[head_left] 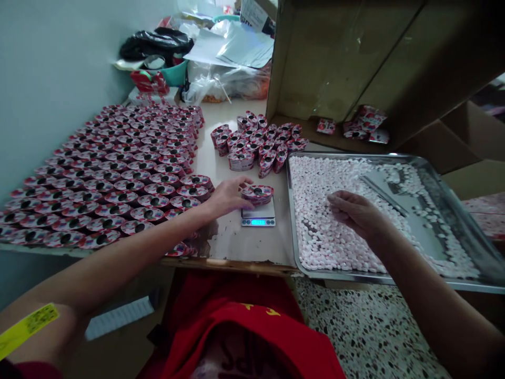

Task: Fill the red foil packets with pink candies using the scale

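A small red-and-white printed oval box [258,196] with a dark hole in its top sits on a digital scale [258,215], whose blue display is lit. My left hand [229,197] has its thumb and fingers around the box's left end. Over a metal tray [293,210] of small white candies [327,179], my right hand [353,210] is closed with thumb and fingertips pinched together. Whatever may be between those fingertips is too small to make out. A flat metal strip [384,196] lies among the candies on the right.
Tight rows of oval boxes [130,173] cover the table's left side. A looser group [256,139] stands behind the scale. A large cardboard box [319,58] on its side holds several packs [369,118]. Plastic bags [224,81] and a teal basin [175,73] are at the back.
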`<state>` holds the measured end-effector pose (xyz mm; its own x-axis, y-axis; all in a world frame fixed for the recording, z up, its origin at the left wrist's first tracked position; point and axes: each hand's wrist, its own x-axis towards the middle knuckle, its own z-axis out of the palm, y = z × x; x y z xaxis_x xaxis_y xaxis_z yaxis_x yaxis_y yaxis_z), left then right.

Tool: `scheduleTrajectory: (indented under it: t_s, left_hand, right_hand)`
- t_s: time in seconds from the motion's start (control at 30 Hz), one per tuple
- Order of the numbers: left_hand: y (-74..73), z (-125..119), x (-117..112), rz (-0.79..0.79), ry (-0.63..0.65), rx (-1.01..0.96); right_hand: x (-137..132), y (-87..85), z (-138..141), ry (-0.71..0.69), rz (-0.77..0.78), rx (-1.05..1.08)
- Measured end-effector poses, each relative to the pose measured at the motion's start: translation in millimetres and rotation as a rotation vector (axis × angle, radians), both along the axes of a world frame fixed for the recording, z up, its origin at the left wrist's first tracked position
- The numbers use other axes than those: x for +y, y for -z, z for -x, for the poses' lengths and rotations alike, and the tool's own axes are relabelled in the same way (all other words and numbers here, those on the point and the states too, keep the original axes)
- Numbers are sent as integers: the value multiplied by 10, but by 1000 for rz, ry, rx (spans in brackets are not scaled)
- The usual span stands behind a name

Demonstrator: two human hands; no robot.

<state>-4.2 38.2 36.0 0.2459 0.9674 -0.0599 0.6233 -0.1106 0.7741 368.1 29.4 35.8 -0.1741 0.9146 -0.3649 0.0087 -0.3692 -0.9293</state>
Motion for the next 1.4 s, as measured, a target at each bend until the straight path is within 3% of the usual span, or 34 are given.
scheduleTrajectory:
  t_s: [0.13, 0.33, 0.5, 0.67, 0.8, 0.9, 1.03, 1.13, 1.2, 1.33, 1.4]
  left_hand:
    - [-22, 23, -20, 12, -1, 24]
    - [-120, 167, -21, -79, -52, 57]
    - [-138, 209, -24, -54, 7, 108]
    - [-60, 79, 41, -49, 25, 188]
    - [21, -137, 90, -102, 114, 193]
    - [23, -207, 152, -156, 154, 140]
    - [-113, 136, 401, -256, 132, 161]
    - [-227, 639, 678, -287, 48, 289]
    - [-262, 948, 835, -250, 33, 400]
    - [-231, 1286, 983, -81, 159, 518]
    - [-211, 1333, 986, -2, 246, 543]
  right_hand:
    - [95, 83, 146, -24, 233, 282]
    - [234, -36, 545, 17, 246, 359]
    - [413, -189, 1090, -180, 112, 260]
    - [475, -211, 1491, -298, -164, -64]
    - [519, -230, 1456, -355, -176, -94]
    - [643, -241, 1312, -189, -107, 20]
    - [887, -199, 1194, -61, -97, 68]
    - [1054, -145, 1240, -137, -301, -186]
    - [1139, -128, 1311, -246, -515, -538]
    - [1238, -168, 1460, -561, -790, -1362]
    - [1267, -213, 1525, -696, -844, -1579]
